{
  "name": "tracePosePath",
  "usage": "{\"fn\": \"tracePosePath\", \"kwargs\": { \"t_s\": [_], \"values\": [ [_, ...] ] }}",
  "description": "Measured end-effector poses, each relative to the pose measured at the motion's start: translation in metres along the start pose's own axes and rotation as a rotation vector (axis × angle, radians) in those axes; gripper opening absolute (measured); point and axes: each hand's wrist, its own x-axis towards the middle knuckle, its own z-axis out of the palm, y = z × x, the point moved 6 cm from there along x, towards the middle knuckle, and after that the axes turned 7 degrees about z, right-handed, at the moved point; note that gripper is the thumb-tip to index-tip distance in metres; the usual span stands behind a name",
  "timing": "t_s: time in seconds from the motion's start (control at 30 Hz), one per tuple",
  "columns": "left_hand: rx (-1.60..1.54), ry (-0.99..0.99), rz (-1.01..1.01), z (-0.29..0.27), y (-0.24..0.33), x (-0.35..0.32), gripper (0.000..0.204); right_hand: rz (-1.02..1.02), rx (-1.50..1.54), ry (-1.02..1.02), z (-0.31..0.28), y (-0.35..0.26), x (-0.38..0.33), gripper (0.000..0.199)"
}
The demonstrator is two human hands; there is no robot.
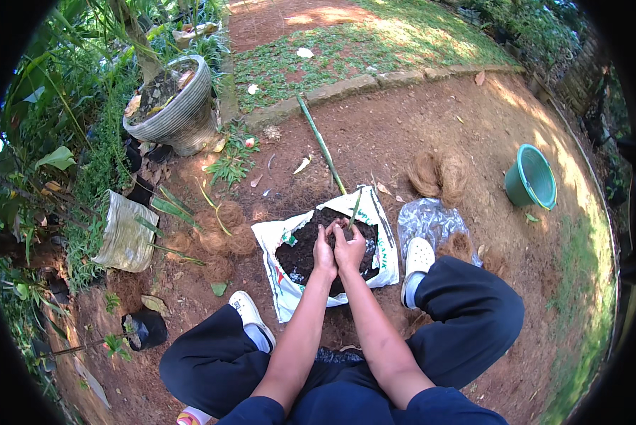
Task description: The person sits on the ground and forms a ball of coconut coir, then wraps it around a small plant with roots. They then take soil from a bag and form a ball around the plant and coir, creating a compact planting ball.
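Note:
A white plastic sack (267, 244) lies opened flat between my feet, with dark soil (296, 256) heaped on it. Over the soil my left hand (325, 253) and my right hand (350, 249) come together, cupped with curled fingers. Between them shows a dark clump of soil (348, 233), mostly hidden by the palms and fingers. A thin green stem (356, 207) rises beside my right fingers; its lower end is hidden. Beyond the sack, a long green stalk (321, 142) lies on the ground.
Brown coconut fibre (439, 173) and a clear plastic bag (431, 223) lie to the right, near a green bucket (531, 177). More fibre (222, 230) and cut leaves are at left, by a pale sack (125, 232), a black pot (145, 331) and a large ribbed planter (190, 113).

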Motion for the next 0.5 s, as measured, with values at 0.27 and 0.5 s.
{"fn": "tracePosePath", "kwargs": {
  "t_s": [0.27, 0.5],
  "values": [
    [0.271, -0.081, -0.005, 0.013, 0.005, -0.010, 0.068, 0.121, 0.041, -0.126, 0.002, 0.016, 0.013, 0.049],
    [0.017, -0.104, -0.056, 0.013, 0.040, 0.005, 0.068, 0.362, 0.719, -0.393, 0.012, 0.008, 0.014, 0.038]
  ]
}}
